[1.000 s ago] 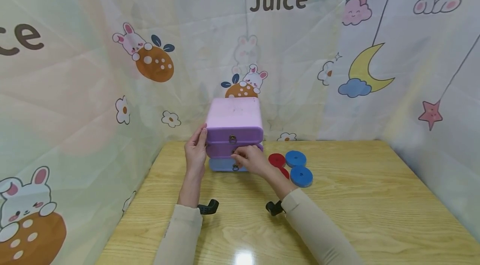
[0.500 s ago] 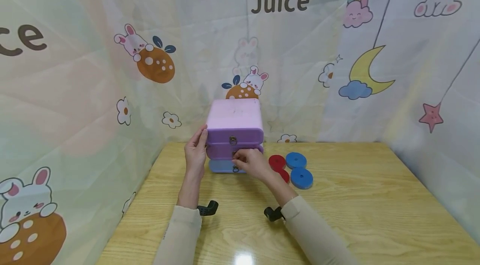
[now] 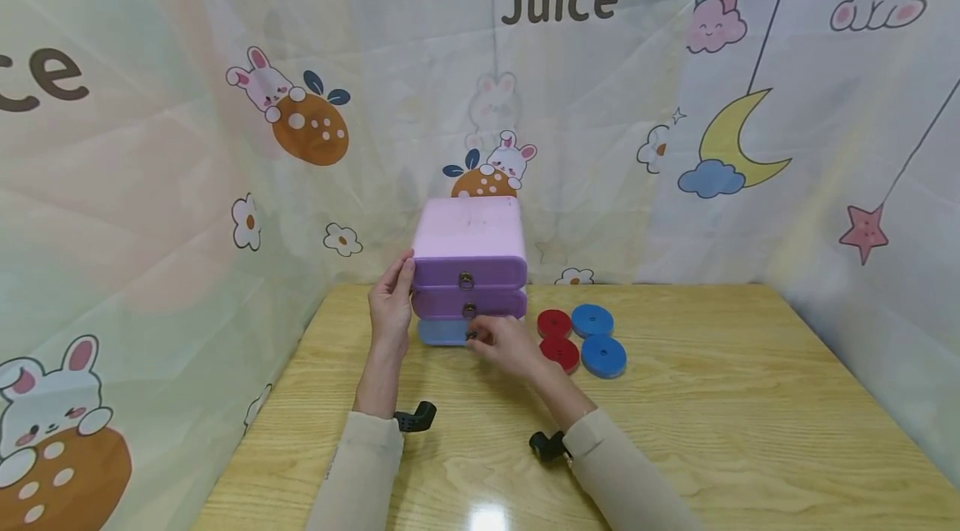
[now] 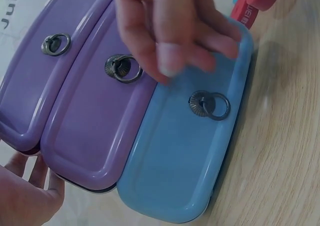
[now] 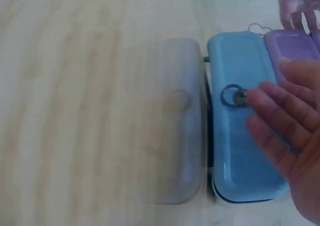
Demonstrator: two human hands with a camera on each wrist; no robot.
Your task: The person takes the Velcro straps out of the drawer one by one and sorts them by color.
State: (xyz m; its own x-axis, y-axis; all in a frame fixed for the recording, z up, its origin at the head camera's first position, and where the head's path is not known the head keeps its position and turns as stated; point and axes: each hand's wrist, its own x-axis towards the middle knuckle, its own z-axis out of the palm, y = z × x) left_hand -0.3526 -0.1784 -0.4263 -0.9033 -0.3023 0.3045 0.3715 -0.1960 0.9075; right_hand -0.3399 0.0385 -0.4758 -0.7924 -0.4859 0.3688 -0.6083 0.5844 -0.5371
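A small drawer cabinet (image 3: pixel 468 227) with a pink top stands on the table. Its upper drawer (image 3: pixel 435 274) and middle drawer (image 3: pixel 435 303) are purple, the bottom drawer (image 3: pixel 442 333) light blue; each front carries a ring pull. All three drawers look closed. My left hand (image 3: pixel 392 302) rests against the cabinet's left side, fingers fairly straight. My right hand (image 3: pixel 510 343) is at the blue drawer's front. In the right wrist view its loosely bent fingertips lie beside the ring pull (image 5: pixel 231 96), and in the left wrist view they hover above it, not through the ring.
Right of the cabinet lie two red flat round rolls (image 3: pixel 559 354) and two blue ones (image 3: pixel 603 356). A black wrist camera (image 3: pixel 546 446) sticks out from each sleeve. Printed cloth (image 3: pixel 390 122) hangs around the wooden table (image 3: pixel 712 398).
My right hand has moved down from the middle purple drawer's ring pull to the blue drawer's. The left hand stays at the cabinet's side.
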